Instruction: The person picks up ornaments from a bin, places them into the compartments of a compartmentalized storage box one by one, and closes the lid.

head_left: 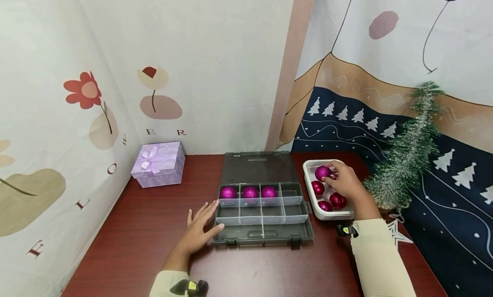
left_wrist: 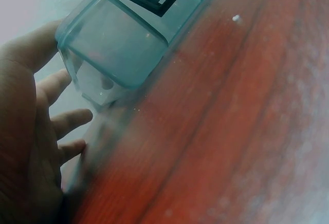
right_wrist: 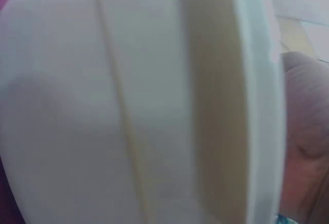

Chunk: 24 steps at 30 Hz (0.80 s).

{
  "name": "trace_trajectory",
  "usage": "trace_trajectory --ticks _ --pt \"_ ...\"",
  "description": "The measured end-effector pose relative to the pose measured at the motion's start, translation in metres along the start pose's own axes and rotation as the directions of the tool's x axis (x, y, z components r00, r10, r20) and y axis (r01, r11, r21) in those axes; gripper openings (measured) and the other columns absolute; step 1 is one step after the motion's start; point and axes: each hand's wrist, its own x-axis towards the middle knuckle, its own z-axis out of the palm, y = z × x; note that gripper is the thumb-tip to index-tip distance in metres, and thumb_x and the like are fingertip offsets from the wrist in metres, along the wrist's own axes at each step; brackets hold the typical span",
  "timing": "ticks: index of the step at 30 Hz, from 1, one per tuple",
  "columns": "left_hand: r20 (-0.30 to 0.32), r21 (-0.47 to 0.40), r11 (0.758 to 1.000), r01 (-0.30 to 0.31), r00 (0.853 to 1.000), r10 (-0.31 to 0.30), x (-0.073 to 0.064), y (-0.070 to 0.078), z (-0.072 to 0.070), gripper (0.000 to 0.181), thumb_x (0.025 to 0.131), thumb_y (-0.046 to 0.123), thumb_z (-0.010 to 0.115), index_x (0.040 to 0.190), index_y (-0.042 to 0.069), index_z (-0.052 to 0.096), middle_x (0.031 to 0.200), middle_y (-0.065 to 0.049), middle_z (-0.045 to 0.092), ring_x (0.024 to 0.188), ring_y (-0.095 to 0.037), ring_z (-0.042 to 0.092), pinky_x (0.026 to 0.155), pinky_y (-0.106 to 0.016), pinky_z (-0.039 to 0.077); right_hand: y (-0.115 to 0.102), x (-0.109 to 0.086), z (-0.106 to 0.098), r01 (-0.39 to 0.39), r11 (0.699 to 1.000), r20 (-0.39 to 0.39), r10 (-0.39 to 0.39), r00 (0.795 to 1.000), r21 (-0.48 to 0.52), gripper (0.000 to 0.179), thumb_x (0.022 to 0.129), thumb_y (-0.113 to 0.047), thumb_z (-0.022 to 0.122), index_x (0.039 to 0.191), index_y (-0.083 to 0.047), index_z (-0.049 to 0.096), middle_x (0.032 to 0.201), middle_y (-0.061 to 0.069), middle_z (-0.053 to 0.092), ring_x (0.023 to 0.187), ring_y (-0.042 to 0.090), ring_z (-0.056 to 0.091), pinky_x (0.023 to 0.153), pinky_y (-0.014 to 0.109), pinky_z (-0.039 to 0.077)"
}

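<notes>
A grey clear divided organizer box (head_left: pixel 263 233) lies with its lid laid back. Three purple glitter balls (head_left: pixel 250 192) sit in its back row, one per compartment from the left. My left hand (head_left: pixel 201 229) touches the box's left side, fingers spread; in the left wrist view the thumb and a fingertip meet its corner. To the right, my right hand (head_left: pixel 344 181) reaches into a white tray (head_left: pixel 333 217) and pinches a purple glitter ball (head_left: pixel 322 173). Shiny red balls (head_left: pixel 338 200) lie lower in that tray. In the right wrist view the tray wall (right_wrist: pixel 149 100) hides the fingers.
A lilac gift box (head_left: pixel 158 164) with a bow stands at the back left. At the right are a small frosted tinsel tree (head_left: pixel 408 160) and a white star (head_left: pixel 399 233). Printed cloth walls (head_left: pixel 215 74) border the brown table (head_left: pixel 246 267).
</notes>
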Motion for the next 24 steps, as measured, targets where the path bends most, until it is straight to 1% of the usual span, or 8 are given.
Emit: trace_trajectory --ticks 6,10,13,17,19,21,23,24 --pt "0.025 0.026 0.999 0.025 0.999 -0.026 0.001 0.000 -0.001 0.080 0.099 0.041 0.074 0.169 0.016 0.044 0.172 -0.015 0.048 0.160 -0.053 0.036 0.120 -0.089 -0.004 -0.012 -0.011 0.001 -0.043 0.998 -0.046 0.045 0.998 0.035 0.048 0.101 -0.012 0.077 0.142 0.002 0.056 0.141 0.033 0.064 0.129 0.054 0.064 0.109 0.068 0.056" --pt "0.023 0.024 0.999 0.023 0.999 -0.024 0.001 0.000 -0.001 0.080 0.099 0.040 0.075 0.169 0.015 0.044 0.172 -0.015 0.048 0.160 -0.054 0.036 0.120 -0.089 -0.004 -0.017 -0.015 0.002 -0.015 0.999 -0.072 0.019 0.997 0.052 0.056 0.100 -0.010 0.078 0.149 0.002 0.054 0.146 0.031 0.060 0.130 0.053 0.062 0.108 0.067 0.057" --pt "0.027 0.019 1.000 0.023 0.999 -0.023 0.001 0.000 -0.001 0.081 0.099 0.040 0.075 0.169 0.015 0.044 0.172 -0.016 0.047 0.160 -0.054 0.036 0.120 -0.089 -0.004 -0.021 -0.018 0.003 0.008 0.998 -0.078 -0.003 0.997 0.067 0.060 0.099 -0.010 0.079 0.153 0.001 0.055 0.150 0.030 0.056 0.130 0.054 0.061 0.109 0.067 0.056" --pt "0.035 0.017 1.000 0.025 0.999 -0.026 0.002 -0.001 -0.001 0.081 0.099 0.040 0.075 0.169 0.015 0.043 0.172 -0.016 0.047 0.161 -0.053 0.035 0.121 -0.088 -0.006 -0.026 -0.022 0.004 0.018 0.992 -0.077 -0.008 0.997 0.125 0.054 0.098 -0.010 0.080 0.147 0.001 0.060 0.146 0.030 0.057 0.125 0.052 0.063 0.106 0.066 0.058" --pt "0.035 0.014 1.000 0.028 0.999 -0.028 0.002 -0.002 -0.001 0.081 0.099 0.040 0.075 0.169 0.015 0.043 0.173 -0.015 0.046 0.161 -0.053 0.035 0.121 -0.088 -0.006 -0.029 -0.022 0.005 0.022 0.985 -0.073 -0.010 0.997 0.168 0.051 0.097 -0.009 0.080 0.142 0.002 0.059 0.141 0.031 0.061 0.120 0.049 0.066 0.100 0.058 0.064" --pt "0.036 0.014 0.999 0.030 0.999 -0.030 0.002 -0.003 0.000 0.081 0.099 0.039 0.075 0.169 0.015 0.043 0.173 -0.015 0.046 0.161 -0.053 0.034 0.121 -0.088 -0.007 -0.032 -0.022 0.008 0.021 0.975 -0.060 -0.007 0.998 0.222 0.048 0.098 -0.008 0.080 0.138 0.003 0.057 0.136 0.032 0.063 0.116 0.046 0.069 0.093 0.043 0.067" --pt "0.034 0.011 0.999 0.030 0.999 -0.031 0.002 -0.003 0.000 0.081 0.099 0.039 0.075 0.169 0.015 0.043 0.173 -0.015 0.046 0.161 -0.053 0.035 0.121 -0.088 -0.006 -0.034 -0.022 0.011 0.014 0.965 -0.043 -0.002 0.999 0.261 0.047 0.098 -0.007 0.079 0.136 0.004 0.054 0.133 0.034 0.064 0.113 0.046 0.071 0.087 0.032 0.066" --pt "0.034 0.011 0.999 0.030 0.999 -0.031 0.002 -0.003 0.000 0.081 0.099 0.039 0.075 0.169 0.015 0.043 0.173 -0.015 0.046 0.161 -0.052 0.035 0.121 -0.088 -0.006 -0.035 -0.023 0.012 0.009 0.961 -0.035 0.000 0.999 0.277 0.048 0.098 -0.007 0.079 0.135 0.005 0.052 0.132 0.035 0.065 0.113 0.046 0.071 0.085 0.029 0.065"
